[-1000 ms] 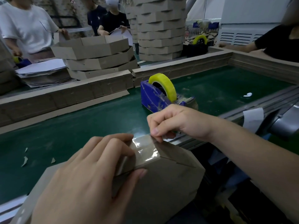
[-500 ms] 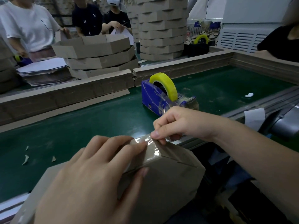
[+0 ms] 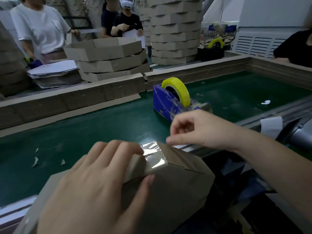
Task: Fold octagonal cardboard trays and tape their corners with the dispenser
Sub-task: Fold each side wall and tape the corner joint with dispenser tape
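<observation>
A green surface (image 3: pixel 84 129) edged with low cardboard walls (image 3: pixel 76 98) carries a blue tape dispenser (image 3: pixel 163 102) with a yellow roll (image 3: pixel 179 88); folded trays (image 3: pixel 108 54) are stacked beyond the walls. At the near edge, the cardboard tray (image 3: pixel 177 186) is tilted up, with a shiny strip of clear tape (image 3: pixel 153 156) across its corner. The left hand (image 3: pixel 94 183) grips the tray, fingers over the wall beside the tape and thumb on the broad face. The right hand (image 3: pixel 194 129) hovers just above the corner, blurred, fingers loosely curled and holding nothing.
</observation>
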A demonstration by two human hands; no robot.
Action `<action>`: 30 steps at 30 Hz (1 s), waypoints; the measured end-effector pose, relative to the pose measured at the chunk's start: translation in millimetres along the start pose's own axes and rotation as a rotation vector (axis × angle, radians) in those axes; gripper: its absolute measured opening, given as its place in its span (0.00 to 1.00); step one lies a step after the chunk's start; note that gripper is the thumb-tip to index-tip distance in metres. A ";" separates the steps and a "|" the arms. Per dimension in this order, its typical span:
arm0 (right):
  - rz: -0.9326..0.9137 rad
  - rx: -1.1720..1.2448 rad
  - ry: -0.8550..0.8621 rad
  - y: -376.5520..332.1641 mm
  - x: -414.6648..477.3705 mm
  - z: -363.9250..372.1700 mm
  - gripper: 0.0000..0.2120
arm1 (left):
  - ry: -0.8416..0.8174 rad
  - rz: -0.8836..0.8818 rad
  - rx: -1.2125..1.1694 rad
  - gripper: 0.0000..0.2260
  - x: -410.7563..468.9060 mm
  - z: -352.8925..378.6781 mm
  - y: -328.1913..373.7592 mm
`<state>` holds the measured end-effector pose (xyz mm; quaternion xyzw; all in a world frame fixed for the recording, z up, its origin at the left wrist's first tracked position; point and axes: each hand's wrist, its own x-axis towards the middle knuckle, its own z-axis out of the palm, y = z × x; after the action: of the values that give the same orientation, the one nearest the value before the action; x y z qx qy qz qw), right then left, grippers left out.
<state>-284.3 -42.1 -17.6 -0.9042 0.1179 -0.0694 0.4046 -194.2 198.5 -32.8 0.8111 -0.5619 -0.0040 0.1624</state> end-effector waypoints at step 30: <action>-0.692 0.022 0.108 -176.9 -74.4 -31.6 0.29 | 0.616 0.031 0.219 0.36 -58.5 -170.5 72.4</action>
<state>-335.2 69.5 133.5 -0.8813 -0.1751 -0.2512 0.3599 -249.5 273.1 137.8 0.7780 -0.4958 0.3047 0.2368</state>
